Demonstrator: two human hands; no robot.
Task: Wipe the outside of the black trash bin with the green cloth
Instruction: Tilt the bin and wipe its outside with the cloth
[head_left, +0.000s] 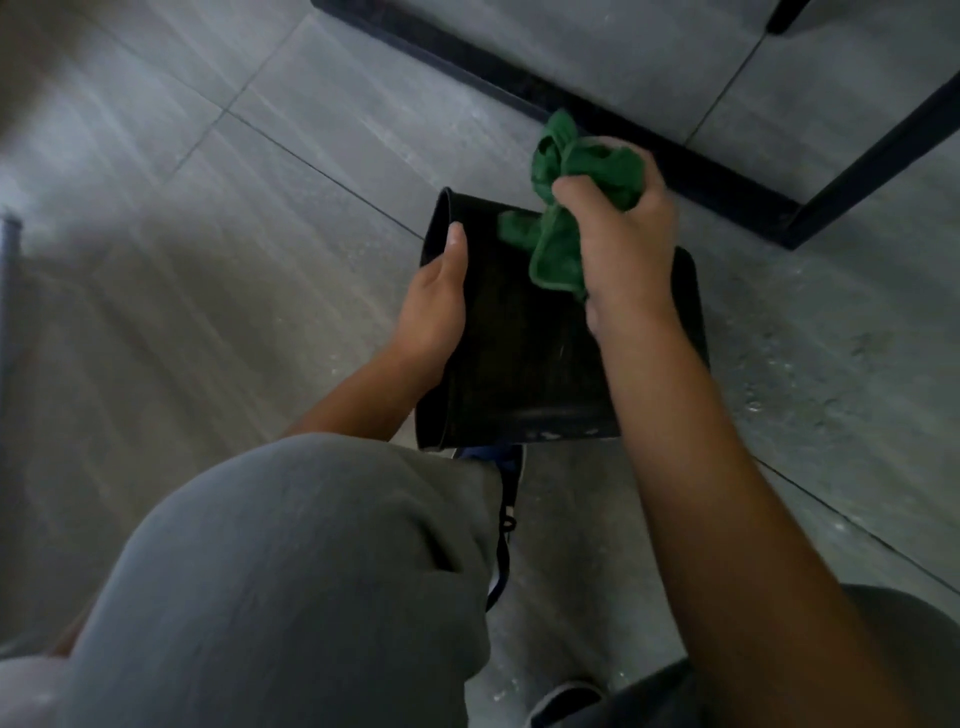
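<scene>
Grey trouser knee: fills the lower left, nearest the lens; person crouched or seated above the floor.

Dark shoe with white trim: partly seen beyond the knee, under the bin's near edge.

Right forearm: bare, crossing from the lower right up to the bin.

Black trash bin: tipped over onto its side, flat outer wall facing up, held above the tiled floor between both hands; whether any edge touches the floor cannot be told.

Left hand: clasped on the bin's left edge, thumb lying along the upper wall, fingers hidden beneath.

Right hand: fist closed around the green cloth, at the bin's far right corner.

Green cloth: bunched; one fold hangs from the fist onto the bin's upper wall, the rest sticks out beyond the knuckles.

Black metal frame: low bar on the floor behind the bin, meeting a second bar at a corner on the right.
</scene>
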